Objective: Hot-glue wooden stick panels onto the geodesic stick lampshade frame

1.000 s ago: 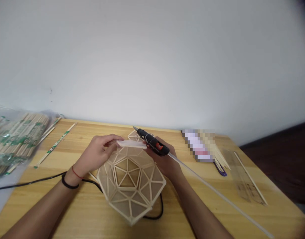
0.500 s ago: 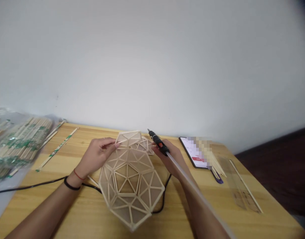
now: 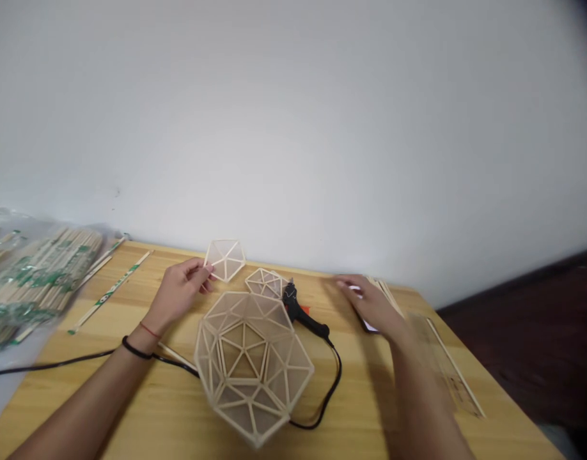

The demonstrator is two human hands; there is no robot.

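My left hand pinches the lower left edge of a pentagon panel, made of thin wooden sticks over a pale sheet, and holds it upright above the table. In front of me rests a bowl-shaped stick frame built of several such panels. Behind it lie small stick pentagons, partly overlapping. Beside the bowl's right rim lies a black hot glue gun, free of both hands. My right hand hovers over a phone, fingers loosely stretched out and holding nothing visible; the hand covers most of the phone.
Bagged wooden chopsticks fill the left side of the table. A wrapped pair lies nearer. Bare sticks are partly hidden behind my right hand. A single stick lies at right. A black cord curves around the bowl.
My right hand has let go of the glue gun, which now lies on the table, and moved right over the phone. My left hand has drawn the pentagon panel left and away from the others.
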